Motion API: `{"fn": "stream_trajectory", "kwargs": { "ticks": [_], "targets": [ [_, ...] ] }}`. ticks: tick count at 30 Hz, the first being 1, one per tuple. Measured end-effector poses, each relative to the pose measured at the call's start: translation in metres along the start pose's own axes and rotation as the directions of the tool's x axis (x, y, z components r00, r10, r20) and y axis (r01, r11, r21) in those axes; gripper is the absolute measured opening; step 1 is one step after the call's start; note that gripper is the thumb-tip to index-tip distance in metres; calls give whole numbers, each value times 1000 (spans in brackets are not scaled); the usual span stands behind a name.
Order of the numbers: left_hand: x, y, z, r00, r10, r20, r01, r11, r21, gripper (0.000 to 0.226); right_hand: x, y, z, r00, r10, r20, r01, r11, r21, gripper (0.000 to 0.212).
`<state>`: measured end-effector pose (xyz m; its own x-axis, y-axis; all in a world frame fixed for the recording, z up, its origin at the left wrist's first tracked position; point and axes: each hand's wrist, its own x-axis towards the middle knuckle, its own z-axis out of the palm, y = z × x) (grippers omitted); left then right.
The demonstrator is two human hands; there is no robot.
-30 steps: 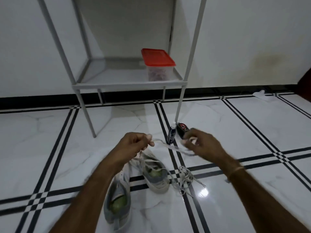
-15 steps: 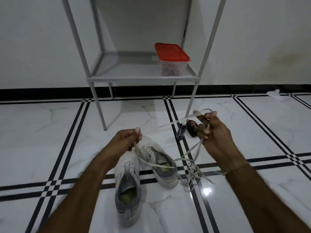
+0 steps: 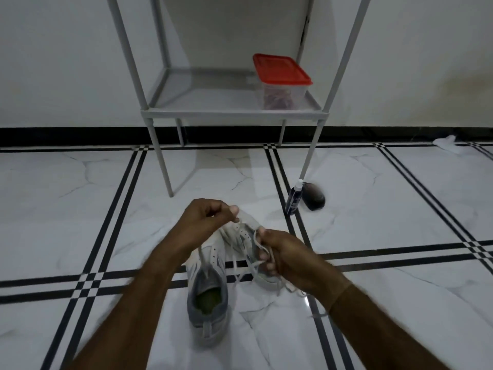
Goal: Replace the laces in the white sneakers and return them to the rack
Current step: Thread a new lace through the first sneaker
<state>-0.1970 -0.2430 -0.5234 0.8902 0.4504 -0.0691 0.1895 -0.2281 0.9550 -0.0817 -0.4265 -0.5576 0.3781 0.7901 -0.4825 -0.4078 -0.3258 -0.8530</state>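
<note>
Two white and grey sneakers lie on the tiled floor in front of me. The left sneaker (image 3: 207,303) shows its green insole; the right sneaker (image 3: 246,231) is largely hidden behind my hands. My left hand (image 3: 206,218) pinches one end of a white lace (image 3: 241,245) above the shoes. My right hand (image 3: 277,253) grips a bunch of lace loops, and loose lace ends trail onto the floor below it. The grey metal rack (image 3: 232,113) stands beyond the shoes against the wall.
A clear box with a red lid (image 3: 281,81) sits on the rack's low shelf. A small dark bottle (image 3: 293,198) and a dark brush-like object (image 3: 313,200) stand by the rack's front right leg. A white cloth (image 3: 446,144) lies far right.
My right hand has dropped from up near the bottle to low beside the right sneaker, gathering lace. My left hand keeps its pinch. The view has tilted and moved closer.
</note>
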Motion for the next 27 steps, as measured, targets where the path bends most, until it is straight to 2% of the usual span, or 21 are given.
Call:
{"fn": "stream_trajectory", "kwargs": {
  "ticks": [1,2,3,4,5,6,7,8,9,10,12,13,16,18,19,20,21,22,23,25,27],
  "targets": [
    [-1,-3,1,1000,15,14,-15,999,36,28,4,7,1,999,-4,-43,-4,985,-170,34],
    [-2,-7,3,999,27,22,-29,995,99,26,7,14,-3,993,-57,-106,8,910,-415,37],
    [-2,-12,3,999,32,28,-37,985,169,24,10,21,-7,969,-178,-171,16,736,-677,39],
    [-2,-17,4,999,27,39,-35,972,233,23,12,27,-10,924,-330,-193,30,566,-824,41],
    [-1,-24,5,998,13,56,-28,962,273,24,14,33,-9,871,-458,-180,90,507,-857,47],
    [0,-27,8,997,5,79,-29,955,295,24,14,35,-3,833,-536,-139,206,534,-820,51],
    [0,-31,11,995,1,103,-32,953,301,25,15,35,8,846,-520,-118,317,668,-673,49],
    [1,-34,14,992,1,127,-38,955,294,27,18,34,20,892,-444,-87,359,811,-462,42],
    [1,-36,15,991,-2,136,-37,959,279,30,21,34,29,926,-373,-58,343,896,-283,34],
    [1,-39,15,991,-10,130,-26,963,269,30,25,37,35,929,-365,-63,346,916,-204,25],
    [-1,-48,4,996,-44,78,18,954,300,29,33,43,31,875,-467,-129,406,852,-331,13],
    [-4,-55,-5,997,-67,49,47,945,324,27,37,50,21,846,-507,-162,405,810,-423,17],
    [-13,-80,-32,991,-127,-43,134,916,379,19,40,59,-12,838,-490,-240,248,734,-633,21],
    [-16,-91,-34,986,-146,-82,167,902,398,16,42,64,-18,900,-396,-181,90,576,-813,16],
    [-17,-93,-29,984,-157,-87,179,905,386,13,43,65,-14,901,-404,-157,59,473,-879,11],
    [-16,-92,-21,981,-172,-86,191,916,353,10,45,65,-6,873,-471,-128,89,411,-907,14],
    [-17,-91,-13,980,-182,-84,200,932,302,10,49,66,5,836,-542,-84,176,410,-895,24],
    [-16,-88,-5,980,-176,-87,193,947,258,12,54,65,17,816,-576,-53,282,476,-833,32],
    [-15,-89,1,982,-163,-100,182,957,224,12,59,65,30,826,-562,-31,364,576,-732,34],
    [-16,-90,7,983,-131,-130,155,969,192,11,66,64,47,866,-500,-27,402,727,-556,22],
    [-17,-92,8,975,-156,-161,179,974,136,11,74,67,49,866,-491,-92,382,771,-510,9]
  ]
}}
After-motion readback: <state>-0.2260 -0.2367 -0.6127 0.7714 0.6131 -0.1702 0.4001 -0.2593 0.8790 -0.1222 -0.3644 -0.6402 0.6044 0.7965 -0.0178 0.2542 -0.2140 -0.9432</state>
